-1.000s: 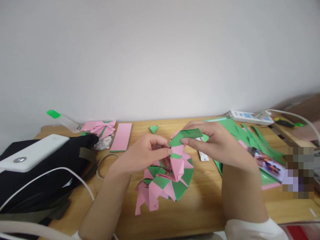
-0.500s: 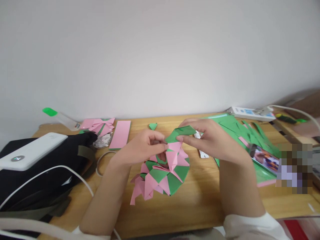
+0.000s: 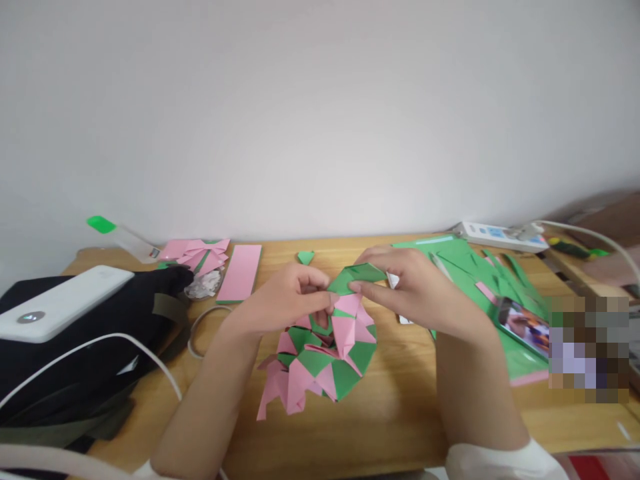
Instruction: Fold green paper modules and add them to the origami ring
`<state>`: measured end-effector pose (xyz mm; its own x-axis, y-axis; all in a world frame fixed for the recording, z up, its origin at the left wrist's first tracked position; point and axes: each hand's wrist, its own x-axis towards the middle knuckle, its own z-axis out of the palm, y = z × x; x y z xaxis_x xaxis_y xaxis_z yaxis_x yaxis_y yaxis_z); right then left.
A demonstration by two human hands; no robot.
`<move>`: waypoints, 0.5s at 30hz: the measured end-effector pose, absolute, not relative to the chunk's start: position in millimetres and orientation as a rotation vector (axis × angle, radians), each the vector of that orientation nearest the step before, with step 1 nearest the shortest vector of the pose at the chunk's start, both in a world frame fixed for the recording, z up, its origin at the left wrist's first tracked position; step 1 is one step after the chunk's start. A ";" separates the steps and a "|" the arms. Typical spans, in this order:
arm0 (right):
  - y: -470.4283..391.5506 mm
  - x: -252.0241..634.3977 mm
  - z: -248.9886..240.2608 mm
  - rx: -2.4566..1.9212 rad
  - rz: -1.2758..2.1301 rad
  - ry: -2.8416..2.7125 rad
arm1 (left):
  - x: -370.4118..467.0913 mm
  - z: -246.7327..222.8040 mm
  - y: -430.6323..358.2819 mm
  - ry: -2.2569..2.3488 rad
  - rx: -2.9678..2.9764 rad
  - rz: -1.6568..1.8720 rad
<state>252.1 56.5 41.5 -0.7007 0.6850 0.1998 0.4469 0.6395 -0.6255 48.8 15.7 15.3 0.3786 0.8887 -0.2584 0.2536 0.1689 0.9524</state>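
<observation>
- Two pinches are meeting at the far end of a curved pink-and-green folded-paper chain (image 3: 354, 377), and both are looking delicate!
- The left hand (image 3: 287, 303) is pinching the paper just below the joint, its thumb lying along the near side and its forefinger curling in opposite; the other fingers are tucking underneath, partly hidden.
- Over on the other side, the right hand (image 3: 417, 283) is pinching a folded green strip (image 3: 369, 272), thumb in front, fingers behind, the gap between them being no wider than the paper.
- The chain is hanging below the fingers, between the forearms and over the wooden table (image 3: 395, 427); whether its lower points are touching the wood, nobody is telling from this angle.
- Good technique, in this judgement, is calling for a steady left pinch right beside the joint, so that the finished folds are staying flat while the right thumb is guiding the strip.
- Light pressure is probably serving best; squeezing hard is risking a stray crease in that thin green paper.
- Those loose pink flaps are dangling freely at the near end, so keeping the forearms clear of them is looking wise.
</observation>
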 end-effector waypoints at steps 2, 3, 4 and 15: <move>57.2 251.1 40.4 -0.898 0.772 -2.431 | 47.8 14.1 15.9 1.146 1.391 0.634; 57.5 251.3 39.9 -0.897 0.780 -2.423 | 47.2 13.6 16.1 1.152 1.408 0.635; 57.7 252.0 39.4 -0.897 0.790 -2.405 | 46.8 13.1 16.3 1.159 1.425 0.635; 18.9 255.8 54.4 -0.909 0.745 -1.755 | 45.8 6.7 22.0 1.346 1.662 0.784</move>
<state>255.8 18.9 54.4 -0.2346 0.8441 0.4822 0.2393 0.5309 -0.8129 45.8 22.0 6.7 0.2286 0.9729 -0.0349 0.4494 -0.0736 0.8903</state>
